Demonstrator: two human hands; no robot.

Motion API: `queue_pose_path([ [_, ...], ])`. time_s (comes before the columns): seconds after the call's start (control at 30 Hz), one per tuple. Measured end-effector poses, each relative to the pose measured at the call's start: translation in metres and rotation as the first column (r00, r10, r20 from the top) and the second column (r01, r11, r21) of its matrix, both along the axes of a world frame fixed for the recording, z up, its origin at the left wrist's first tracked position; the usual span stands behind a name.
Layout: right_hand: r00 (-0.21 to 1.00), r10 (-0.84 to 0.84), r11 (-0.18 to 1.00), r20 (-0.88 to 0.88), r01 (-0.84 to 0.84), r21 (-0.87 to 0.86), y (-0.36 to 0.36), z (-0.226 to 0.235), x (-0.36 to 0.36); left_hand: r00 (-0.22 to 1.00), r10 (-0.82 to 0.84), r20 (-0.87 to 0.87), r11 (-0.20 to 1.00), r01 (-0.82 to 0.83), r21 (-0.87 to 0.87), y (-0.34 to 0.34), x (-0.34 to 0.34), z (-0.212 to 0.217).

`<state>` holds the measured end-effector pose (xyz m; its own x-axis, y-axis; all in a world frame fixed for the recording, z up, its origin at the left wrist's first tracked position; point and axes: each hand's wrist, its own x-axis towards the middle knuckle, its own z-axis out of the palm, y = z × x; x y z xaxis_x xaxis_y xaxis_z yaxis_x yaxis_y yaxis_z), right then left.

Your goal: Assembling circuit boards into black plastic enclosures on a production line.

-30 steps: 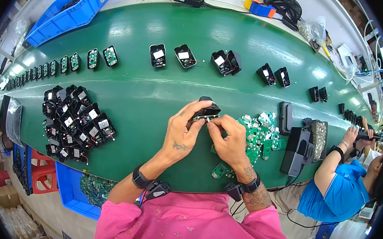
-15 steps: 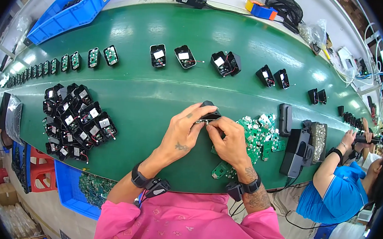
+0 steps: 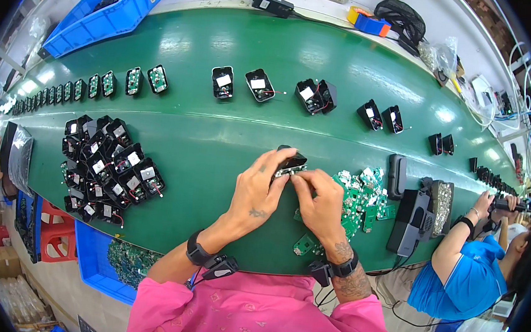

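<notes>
Between my hands, above the middle of the green bench, is a small black plastic housing (image 3: 292, 160) held at a tilt. My left hand (image 3: 252, 187) grips it with fingers over the top and thumb below. A green circuit board (image 3: 282, 172) shows along the housing's near edge, partly hidden by my fingers. My right hand (image 3: 322, 198) is closed in a pinch at the board's right end; what its fingertips hold is too small to make out. Just right of that hand lies a heap of loose green circuit boards (image 3: 362, 202).
A pile of black housings (image 3: 112, 169) lies to the left. Rows of housings (image 3: 222, 83) line the bench's far side, those at left with boards in them. Blue bins (image 3: 102, 25) stand far left and below the bench. At right sit a grey-black device (image 3: 408, 221) and a co-worker (image 3: 469, 269).
The housing has tipped so that more of the board's edge shows. My right hand has drawn slightly right, and the whole view has shifted a little.
</notes>
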<state>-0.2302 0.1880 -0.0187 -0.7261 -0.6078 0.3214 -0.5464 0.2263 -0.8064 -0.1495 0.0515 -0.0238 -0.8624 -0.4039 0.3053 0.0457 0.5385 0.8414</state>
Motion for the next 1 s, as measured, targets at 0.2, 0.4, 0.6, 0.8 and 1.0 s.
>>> queue_pose_path([
  [0.2, 0.956, -0.03, 0.999, 0.29, 0.019, 0.04, 0.004, -0.001, -0.012, 0.99, -0.121, 0.071, 0.72, 0.039, 0.693, -0.009, 0.002, 0.018],
  [0.4, 0.836, 0.058, 0.972, 0.545, 0.078, -0.222, 0.011, 0.002, -0.01, 0.984, -0.177, 0.033, 0.804, 0.126, 0.581, -0.001, -0.001, 0.01],
  [0.6, 0.8, 0.202, 0.924, 0.566, 0.037, -0.381, 0.005, -0.002, -0.003, 0.996, -0.089, -0.032, 0.828, 0.092, 0.553, 0.001, 0.001, 0.01],
  [0.8, 0.798, 0.111, 0.972, 0.592, 0.036, -0.23, 0.016, 0.001, -0.018, 0.993, -0.12, 0.011, 0.975, 0.116, 0.189, 0.003, 0.006, 0.006],
  [1.0, 0.82, 0.155, 0.986, 0.552, -0.089, -0.144, 0.012, 0.006, -0.012, 1.0, -0.021, -0.01, 0.968, 0.023, 0.248, 0.009, 0.007, 0.007],
])
